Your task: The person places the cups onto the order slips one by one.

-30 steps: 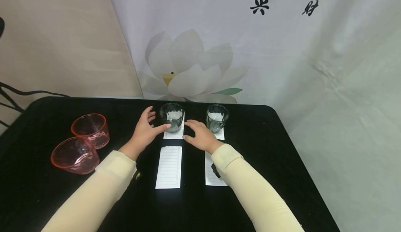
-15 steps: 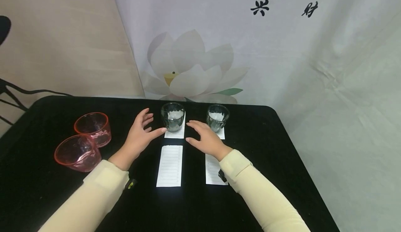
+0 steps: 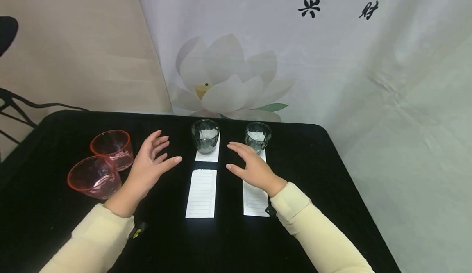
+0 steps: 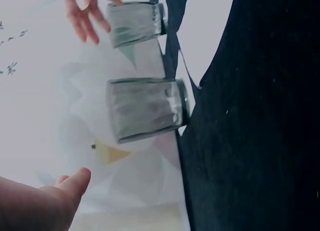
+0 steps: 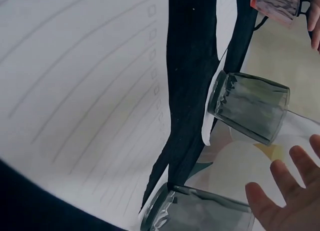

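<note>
Two smoky grey glasses stand upright at the back of the black table, the left glass point(image 3: 205, 137) and the right glass point(image 3: 257, 135), each on a white paper slip. My left hand point(image 3: 147, 162) hovers between the pink glasses and the left grey glass, fingers spread, touching nothing. In front of the right grey glass is my right hand point(image 3: 254, 167), thumb and fingers apart and holding nothing. Two pink glasses with red rims, a rear one point(image 3: 112, 150) and a front one point(image 3: 94, 178), stand on the left. The right wrist view shows the left grey glass point(image 5: 252, 106) apart from my fingers.
Two more lined paper slips lie nearer, a left slip point(image 3: 201, 194) and a right slip point(image 3: 255, 199) partly under my right hand. A white curtain point(image 3: 332, 72) with a lotus print hangs behind the table. Black cables point(image 3: 40, 104) run at the far left.
My left hand has drawn back to the left, away from the left grey glass. My right hand has shifted slightly right and nearer. The glasses keep their places on the table.
</note>
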Demonstrator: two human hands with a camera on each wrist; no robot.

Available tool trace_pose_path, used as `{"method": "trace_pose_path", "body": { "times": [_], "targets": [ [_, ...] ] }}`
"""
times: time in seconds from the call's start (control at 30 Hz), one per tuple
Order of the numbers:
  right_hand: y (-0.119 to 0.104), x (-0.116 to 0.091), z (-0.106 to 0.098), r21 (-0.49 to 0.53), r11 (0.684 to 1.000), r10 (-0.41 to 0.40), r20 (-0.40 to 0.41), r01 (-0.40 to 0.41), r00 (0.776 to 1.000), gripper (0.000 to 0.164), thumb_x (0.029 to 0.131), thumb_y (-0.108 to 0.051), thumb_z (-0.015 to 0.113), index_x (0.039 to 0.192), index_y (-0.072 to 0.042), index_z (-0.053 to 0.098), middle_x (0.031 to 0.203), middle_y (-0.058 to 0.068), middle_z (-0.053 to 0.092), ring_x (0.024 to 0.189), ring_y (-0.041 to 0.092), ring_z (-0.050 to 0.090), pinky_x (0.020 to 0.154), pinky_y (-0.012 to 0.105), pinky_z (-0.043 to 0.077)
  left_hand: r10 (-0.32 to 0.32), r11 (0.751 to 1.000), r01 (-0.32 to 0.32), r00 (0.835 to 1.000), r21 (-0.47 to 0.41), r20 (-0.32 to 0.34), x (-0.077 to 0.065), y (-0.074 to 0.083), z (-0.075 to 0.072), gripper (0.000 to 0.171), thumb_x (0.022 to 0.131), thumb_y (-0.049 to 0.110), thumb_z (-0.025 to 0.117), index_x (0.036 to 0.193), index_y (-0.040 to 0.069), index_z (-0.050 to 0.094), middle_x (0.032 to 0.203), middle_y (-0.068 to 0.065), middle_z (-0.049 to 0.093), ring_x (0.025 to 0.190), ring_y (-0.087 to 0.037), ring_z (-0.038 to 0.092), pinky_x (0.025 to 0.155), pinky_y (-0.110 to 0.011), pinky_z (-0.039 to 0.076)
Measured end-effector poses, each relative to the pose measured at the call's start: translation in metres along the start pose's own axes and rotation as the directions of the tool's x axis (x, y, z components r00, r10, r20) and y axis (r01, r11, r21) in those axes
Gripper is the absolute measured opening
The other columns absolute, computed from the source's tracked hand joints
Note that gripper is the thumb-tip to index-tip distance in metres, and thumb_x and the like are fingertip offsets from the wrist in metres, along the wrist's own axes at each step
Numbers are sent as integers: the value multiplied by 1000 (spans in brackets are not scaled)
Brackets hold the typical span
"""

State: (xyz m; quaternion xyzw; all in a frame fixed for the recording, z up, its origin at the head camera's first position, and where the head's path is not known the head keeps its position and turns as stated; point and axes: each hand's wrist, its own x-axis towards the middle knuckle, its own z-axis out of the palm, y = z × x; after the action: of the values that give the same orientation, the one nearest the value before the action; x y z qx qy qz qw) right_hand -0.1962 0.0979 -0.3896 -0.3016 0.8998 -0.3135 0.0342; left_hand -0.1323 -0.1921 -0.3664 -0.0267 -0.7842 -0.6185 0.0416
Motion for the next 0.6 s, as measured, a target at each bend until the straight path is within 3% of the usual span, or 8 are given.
{"method": "trace_pose_path", "body": {
  "times": [0.23,0.6],
  "targets": [
    [5,-13,-3,39,999,15,-37,-14,999,59,93,-30,64,145,-14,42,152,3,38,139,23,35,108,44,41,36,999,-35,998,21,-53,-14,8,-15,87,89,8,69,153,8,12,151,-17,31,139,-34,31,105,-17,37],
    [12,-33,-4,26,1000,-7,-76,9,997,60,91,-31,66,144,-15,44,151,2,40,140,24,33,112,51,34,74,994,-60,986,93,-148,-28,14,-30,88,88,8,69,154,15,12,151,-19,29,139,-26,33,102,-11,37]
  ]
}}
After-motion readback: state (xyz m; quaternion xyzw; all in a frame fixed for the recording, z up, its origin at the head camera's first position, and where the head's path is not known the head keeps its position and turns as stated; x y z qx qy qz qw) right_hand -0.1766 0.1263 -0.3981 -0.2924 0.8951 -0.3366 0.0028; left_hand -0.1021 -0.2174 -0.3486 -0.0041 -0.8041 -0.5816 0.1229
